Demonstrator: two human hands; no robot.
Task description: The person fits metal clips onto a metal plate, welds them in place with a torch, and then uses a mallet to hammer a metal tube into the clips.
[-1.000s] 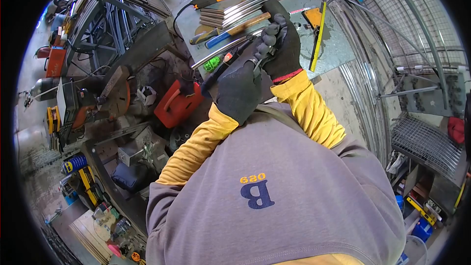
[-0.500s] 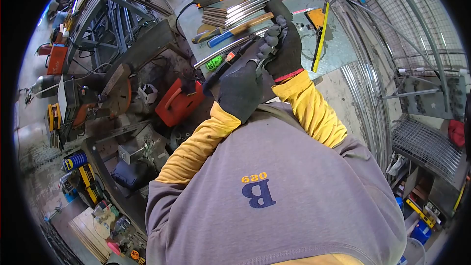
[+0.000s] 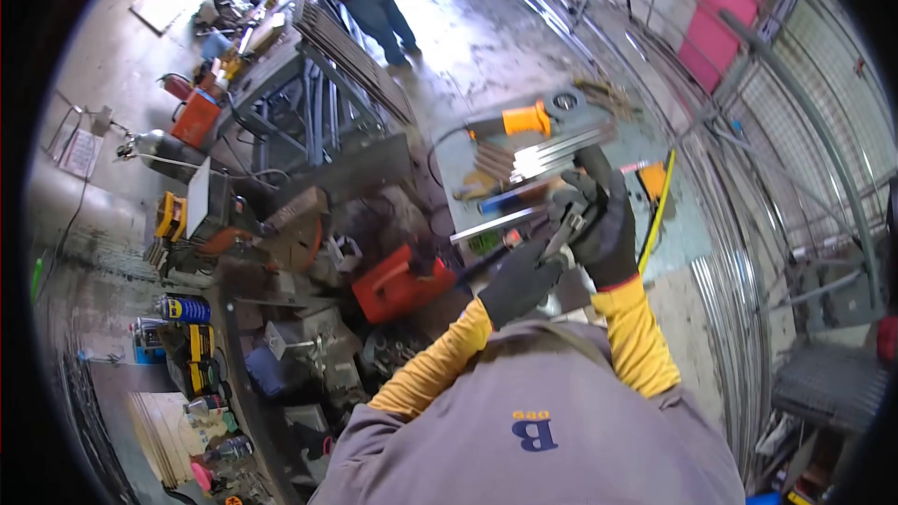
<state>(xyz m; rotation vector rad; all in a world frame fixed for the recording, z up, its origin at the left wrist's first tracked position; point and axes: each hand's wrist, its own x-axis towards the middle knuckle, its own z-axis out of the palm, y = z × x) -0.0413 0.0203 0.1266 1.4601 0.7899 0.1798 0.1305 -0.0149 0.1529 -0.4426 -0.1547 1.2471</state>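
Observation:
My left hand, in a dark glove, is closed at the near edge of the metal table. My right hand, also gloved, is curled just above and right of it, touching or nearly touching it. A small greyish metal piece shows between the two hands; blur hides what it is. Behind them on the table lie several metal bars, a blue-ended tool and a long metal strip. A green round item sits left of my hands.
An orange angle grinder lies at the table's far side. A yellow rule and an orange-handled tool are on the right. Left below stands a red case. Farther off, a person stands beside a loaded metal rack.
My view has tilted up and turned left, so the table and hands appear lower and farther right. More of the other person shows. My hands stay close together over the table's near edge.

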